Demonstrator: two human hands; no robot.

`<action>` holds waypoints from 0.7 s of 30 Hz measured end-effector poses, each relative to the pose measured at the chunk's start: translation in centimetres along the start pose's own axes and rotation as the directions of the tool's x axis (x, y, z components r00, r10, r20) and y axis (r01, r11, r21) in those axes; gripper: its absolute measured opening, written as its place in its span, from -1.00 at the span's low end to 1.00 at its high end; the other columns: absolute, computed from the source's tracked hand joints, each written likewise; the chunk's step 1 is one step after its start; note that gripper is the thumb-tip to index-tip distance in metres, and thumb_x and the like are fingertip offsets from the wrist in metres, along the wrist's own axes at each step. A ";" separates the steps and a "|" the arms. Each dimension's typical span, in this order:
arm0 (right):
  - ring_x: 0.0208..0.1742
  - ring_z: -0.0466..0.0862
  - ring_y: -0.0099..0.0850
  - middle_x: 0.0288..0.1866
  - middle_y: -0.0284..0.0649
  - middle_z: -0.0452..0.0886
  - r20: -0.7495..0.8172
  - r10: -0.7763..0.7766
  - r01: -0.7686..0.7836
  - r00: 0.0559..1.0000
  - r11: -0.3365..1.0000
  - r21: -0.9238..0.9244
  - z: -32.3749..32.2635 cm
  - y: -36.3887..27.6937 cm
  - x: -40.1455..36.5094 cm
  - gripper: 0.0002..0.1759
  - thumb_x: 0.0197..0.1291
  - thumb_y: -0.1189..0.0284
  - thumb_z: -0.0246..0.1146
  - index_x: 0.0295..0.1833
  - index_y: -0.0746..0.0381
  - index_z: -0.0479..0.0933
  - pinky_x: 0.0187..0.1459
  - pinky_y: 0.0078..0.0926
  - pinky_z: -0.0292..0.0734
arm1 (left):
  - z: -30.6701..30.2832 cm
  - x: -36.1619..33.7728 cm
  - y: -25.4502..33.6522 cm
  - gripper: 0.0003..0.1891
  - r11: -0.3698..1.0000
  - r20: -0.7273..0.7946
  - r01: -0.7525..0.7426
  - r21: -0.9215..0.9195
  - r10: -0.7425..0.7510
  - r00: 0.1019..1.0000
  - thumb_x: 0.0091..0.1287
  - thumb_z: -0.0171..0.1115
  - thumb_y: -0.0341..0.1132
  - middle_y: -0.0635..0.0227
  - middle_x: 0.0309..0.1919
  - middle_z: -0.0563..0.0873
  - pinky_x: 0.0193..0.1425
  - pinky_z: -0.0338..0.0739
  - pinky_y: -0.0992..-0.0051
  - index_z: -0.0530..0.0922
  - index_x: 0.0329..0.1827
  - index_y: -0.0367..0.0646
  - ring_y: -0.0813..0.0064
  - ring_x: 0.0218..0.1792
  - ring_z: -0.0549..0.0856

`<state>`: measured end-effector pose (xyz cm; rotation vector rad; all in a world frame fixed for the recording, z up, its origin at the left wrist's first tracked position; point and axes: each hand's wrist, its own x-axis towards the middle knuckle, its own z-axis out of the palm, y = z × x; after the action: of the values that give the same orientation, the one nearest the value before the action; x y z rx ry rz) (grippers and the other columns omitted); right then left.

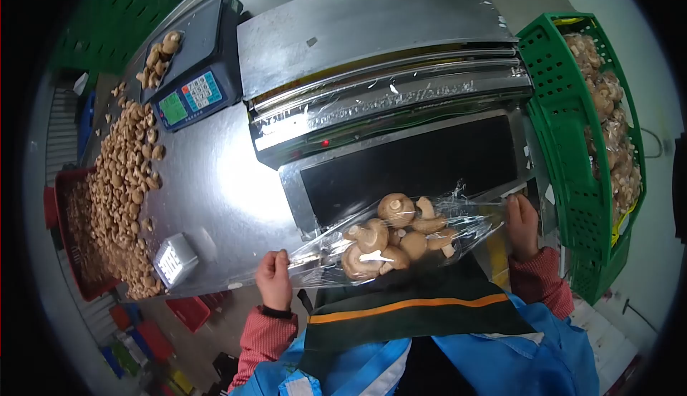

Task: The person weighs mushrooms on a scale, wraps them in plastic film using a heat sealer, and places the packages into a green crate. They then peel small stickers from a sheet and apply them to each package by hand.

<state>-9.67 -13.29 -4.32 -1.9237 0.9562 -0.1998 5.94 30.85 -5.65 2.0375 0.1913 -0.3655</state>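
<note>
Several brown mushrooms (pixel 398 208) lie in a group under clear plastic film (pixel 469 218), in front of my body. Whether a tray sits beneath them is hard to make out. My left hand (pixel 274 281) pinches the film at its left end, and my right hand (pixel 522 226) grips the opposite end near the green crate. Between the two hands the film is stretched, with the mushrooms near its middle. Just beyond them is the dark plate (pixel 408 167) of the metal film wrapping machine (pixel 372 31).
A digital scale (pixel 193 67) with mushrooms on it stands back left. Loose mushrooms (pixel 125 181) are heaped along the left side by a red bin (pixel 64 203). Clear plastic trays (pixel 175 260) sit near the front edge. On the right, a green crate (pixel 572 160) holds wrapped mushrooms.
</note>
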 end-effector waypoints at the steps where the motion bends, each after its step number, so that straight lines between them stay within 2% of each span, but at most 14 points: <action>1: -0.64 0.40 -0.51 -0.63 -0.30 0.38 -0.008 -0.139 0.134 0.990 0.965 -0.227 0.2 0.9 -0.2 -0.73 0.42 0.36 0.03 -0.38 0.21 0.37 -0.59 -0.52 0.29 | 0.5 -0.1 -0.9 -0.76 0.999 0.005 0.024 0.026 -0.024 1.000 0.41 0.17 -0.32 0.52 -0.57 0.50 -0.37 0.33 0.61 0.51 -0.42 -0.28 0.73 -0.46 0.40; 2: -0.57 0.56 -0.21 -0.57 -0.07 0.52 0.029 -0.193 0.180 0.981 0.838 -0.515 0.3 2.8 -0.5 -0.73 0.39 0.36 0.04 -0.37 0.26 0.41 -0.54 -0.35 0.39 | 1.1 -0.3 -1.5 -0.77 0.996 0.046 0.049 0.073 -0.052 0.998 0.41 0.17 -0.35 0.53 -0.56 0.51 -0.36 0.34 0.62 0.52 -0.41 -0.30 0.74 -0.43 0.40; 5: -0.52 0.58 -0.06 -0.52 0.01 0.57 0.199 -0.183 0.270 0.963 0.589 -0.762 3.1 5.0 -2.0 -0.74 0.37 0.34 0.05 -0.35 0.25 0.44 -0.53 -0.29 0.45 | 3.6 -0.7 -4.4 -0.75 0.946 0.146 -0.009 0.325 -0.041 0.988 0.36 0.19 -0.22 0.17 -0.55 0.63 -0.36 0.48 0.38 0.57 -0.34 -0.25 0.32 -0.50 0.63; 7: -0.48 0.62 -0.10 -0.55 -0.03 0.56 0.380 -0.239 0.448 0.894 0.522 -0.726 5.7 5.7 -3.0 -0.74 0.34 0.28 0.08 -0.26 0.24 0.50 -0.49 -0.30 0.52 | 6.0 -0.7 -3.2 -0.71 0.939 0.333 -0.092 0.332 -0.025 0.943 0.31 0.22 -0.14 0.02 -0.51 0.63 -0.31 0.52 0.25 0.60 -0.31 -0.23 0.08 -0.41 0.68; 9: -0.43 0.63 -0.18 -0.49 -0.07 0.57 0.449 -0.287 0.467 0.846 0.806 -0.364 8.7 5.7 -2.9 -0.75 0.32 0.27 0.10 -0.19 0.24 0.50 -0.43 -0.34 0.54 | 8.5 0.6 -4.0 -0.72 0.927 0.506 -0.265 0.264 0.100 0.857 0.26 0.26 -0.12 0.07 -0.44 0.67 -0.25 0.55 0.28 0.61 -0.26 -0.18 0.09 -0.35 0.69; 11: -0.40 0.62 -0.22 -0.44 -0.11 0.56 0.536 -0.232 0.214 0.812 0.972 0.095 10.9 4.5 -2.6 -0.75 0.32 0.26 0.11 -0.16 0.25 0.49 -0.38 -0.38 0.54 | 11.1 2.1 0.5 -0.74 0.852 0.656 -0.512 -0.114 0.451 0.605 0.22 0.29 -0.15 0.15 -0.28 0.70 -0.17 0.57 0.35 0.62 -0.14 -0.11 0.14 -0.25 0.70; 12: -0.38 0.61 -0.25 -0.42 -0.13 0.55 0.590 -0.205 -0.050 0.781 0.921 0.386 12.0 3.7 -2.6 -0.75 0.31 0.26 0.12 -0.14 0.25 0.48 -0.35 -0.40 0.54 | 12.8 1.5 1.0 -0.70 0.921 0.724 -0.197 -0.335 0.386 0.572 0.21 0.30 -0.15 0.17 -0.21 0.70 -0.11 0.57 0.38 0.60 -0.07 -0.09 0.16 -0.19 0.69; 13: -0.36 0.61 -0.27 -0.40 -0.15 0.54 0.651 -0.215 -0.329 0.728 0.724 0.606 12.7 2.4 -2.6 -0.74 0.31 0.26 0.12 -0.12 0.26 0.47 -0.32 -0.42 0.53 | 13.1 1.0 1.7 -0.66 0.918 0.771 -0.004 -0.396 0.335 0.542 0.20 0.30 -0.14 0.18 -0.17 0.69 -0.07 0.56 0.39 0.58 -0.03 -0.09 0.18 -0.14 0.68; 14: -0.35 0.61 -0.29 -0.38 -0.17 0.54 0.697 -0.266 -0.499 0.666 0.537 0.681 13.1 0.9 -2.5 -0.73 0.31 0.26 0.13 -0.10 0.26 0.46 -0.29 -0.44 0.53 | 13.5 0.6 2.5 -0.62 0.883 0.813 0.192 -0.428 0.283 0.508 0.18 0.31 -0.14 0.19 -0.12 0.68 -0.03 0.55 0.40 0.56 0.02 -0.09 0.19 -0.10 0.67; 15: -0.33 0.60 -0.31 -0.36 -0.19 0.53 0.728 -0.329 -0.613 0.602 0.394 0.685 13.2 -0.9 -2.5 -0.72 0.31 0.26 0.13 -0.08 0.27 0.45 -0.26 -0.46 0.53 | 12.7 0.1 4.8 -0.59 0.904 0.835 0.217 -0.370 0.221 0.504 0.15 0.32 -0.13 0.17 -0.11 0.67 0.00 0.54 0.39 0.55 0.03 -0.12 0.19 -0.07 0.66; 17: -0.29 0.59 -0.36 -0.31 -0.23 0.52 0.772 -0.418 -0.740 0.479 0.281 0.611 12.7 -3.9 -2.3 -0.70 0.30 0.26 0.14 -0.05 0.28 0.43 -0.20 -0.50 0.52 | 12.7 0.4 5.2 -0.59 0.944 0.806 0.079 -0.320 0.228 0.547 0.06 0.35 -0.14 0.19 -0.18 0.63 -0.07 0.48 0.34 0.53 -0.06 -0.14 0.20 -0.12 0.63; 19: -0.26 0.59 -0.41 -0.27 -0.26 0.50 0.814 -0.446 -0.795 0.372 0.300 0.528 12.4 -6.2 -2.8 -0.68 0.30 0.26 0.15 -0.01 0.28 0.42 -0.14 -0.54 0.52 | 12.6 1.0 4.0 -0.67 0.929 0.710 -0.258 -0.265 0.369 0.600 -0.03 0.33 -0.19 0.27 -0.33 0.58 -0.19 0.41 0.29 0.54 -0.21 -0.09 0.23 -0.28 0.59; 20: -0.24 0.58 -0.43 -0.25 -0.28 0.50 0.840 -0.437 -0.803 0.322 0.344 0.487 12.4 -7.3 -3.1 -0.67 0.30 0.26 0.16 0.01 0.29 0.41 -0.11 -0.57 0.52 | 11.9 1.2 4.5 -0.72 0.813 0.630 -0.550 -0.191 0.531 0.566 -0.06 0.30 -0.21 0.32 -0.39 0.57 -0.21 0.38 0.28 0.55 -0.26 -0.05 0.25 -0.37 0.57; 21: -0.23 0.58 -0.45 -0.22 -0.30 0.49 0.868 -0.415 -0.794 0.272 0.412 0.446 12.6 -8.8 -3.6 -0.65 0.30 0.26 0.16 0.03 0.29 0.40 -0.09 -0.59 0.51 | 10.8 1.4 6.7 -0.76 0.547 0.531 -0.831 -0.098 0.735 0.421 -0.08 0.27 -0.24 0.37 -0.46 0.56 -0.23 0.35 0.26 0.57 -0.31 -0.01 0.28 -0.46 0.54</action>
<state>-1.10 -0.09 -3.18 -0.4440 0.0864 0.5717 7.29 18.17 -5.35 1.8632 -1.1853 -0.3047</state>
